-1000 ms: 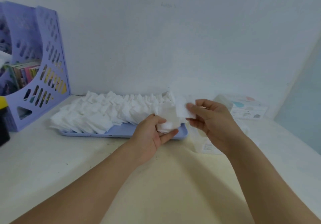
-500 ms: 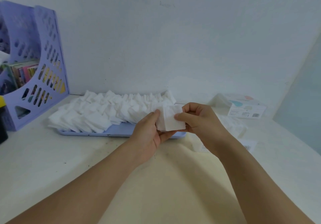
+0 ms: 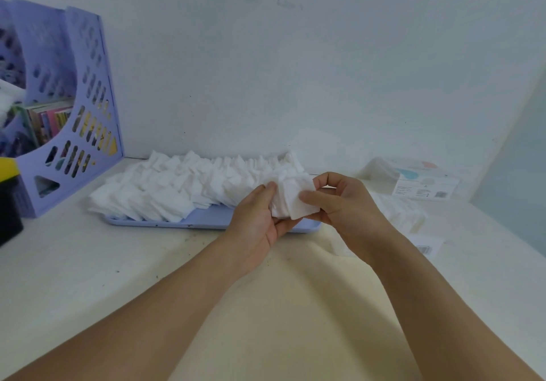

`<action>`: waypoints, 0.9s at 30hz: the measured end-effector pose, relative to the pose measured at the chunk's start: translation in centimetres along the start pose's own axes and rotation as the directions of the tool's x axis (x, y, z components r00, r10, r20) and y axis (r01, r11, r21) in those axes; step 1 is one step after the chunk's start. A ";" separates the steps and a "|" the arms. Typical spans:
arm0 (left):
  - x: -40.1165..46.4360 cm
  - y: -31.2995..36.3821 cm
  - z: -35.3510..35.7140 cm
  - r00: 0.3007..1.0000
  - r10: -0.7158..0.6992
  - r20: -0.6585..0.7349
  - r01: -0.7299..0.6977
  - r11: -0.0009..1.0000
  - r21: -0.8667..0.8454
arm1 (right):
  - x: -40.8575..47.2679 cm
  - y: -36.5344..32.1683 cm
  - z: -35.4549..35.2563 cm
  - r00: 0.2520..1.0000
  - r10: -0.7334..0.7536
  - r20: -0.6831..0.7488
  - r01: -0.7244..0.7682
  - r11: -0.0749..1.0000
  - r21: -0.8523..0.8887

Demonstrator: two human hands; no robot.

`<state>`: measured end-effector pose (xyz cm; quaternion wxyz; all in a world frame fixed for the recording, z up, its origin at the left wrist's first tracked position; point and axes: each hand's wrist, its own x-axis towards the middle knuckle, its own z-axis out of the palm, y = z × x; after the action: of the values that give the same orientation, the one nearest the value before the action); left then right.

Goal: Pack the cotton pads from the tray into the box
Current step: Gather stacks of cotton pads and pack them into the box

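I see a pale wall [image 3: 295,70] filling the upper frame and a cream table [image 3: 103,262] below it. At upper left stands a purple file rack [image 3: 85,108]. Mid-frame, a lilac tray [image 3: 206,221] holds cotton pads [image 3: 177,185] in heaps. The box [image 3: 425,182] lies at right by the wall. My left hand [image 3: 260,221] and right hand [image 3: 342,203] each have a grip curled round a small stack of pads [image 3: 292,200] above the tray's right end.

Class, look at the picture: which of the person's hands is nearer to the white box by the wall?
Right. The right hand holds the small stack of cotton pads just left of the white box. The left hand, also holding the stack, lies farther left, above the tray.
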<state>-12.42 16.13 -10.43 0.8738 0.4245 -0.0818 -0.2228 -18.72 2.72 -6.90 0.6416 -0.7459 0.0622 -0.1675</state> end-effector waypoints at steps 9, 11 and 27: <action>0.1 0.4 -0.3 0.999 -0.041 -0.006 0.041 0.997 -0.066 | 0.1 -0.1 0.3 0.998 0.028 0.050 -0.031 0.997 0.067; 0.1 0.3 -0.3 0.999 -0.036 0.026 0.038 0.997 -0.066 | 0.1 0.0 0.4 0.999 0.017 0.044 -0.020 0.997 0.072; -0.6 0.5 0.4 0.997 0.024 0.077 -0.023 1.000 -0.008 | -0.4 0.5 1.3 0.997 -0.072 -0.003 0.072 0.997 0.041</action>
<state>-12.94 16.36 -9.78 0.8740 0.4117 -0.1196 -0.2289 -18.63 4.00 -7.58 0.6502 -0.7344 0.0323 -0.1921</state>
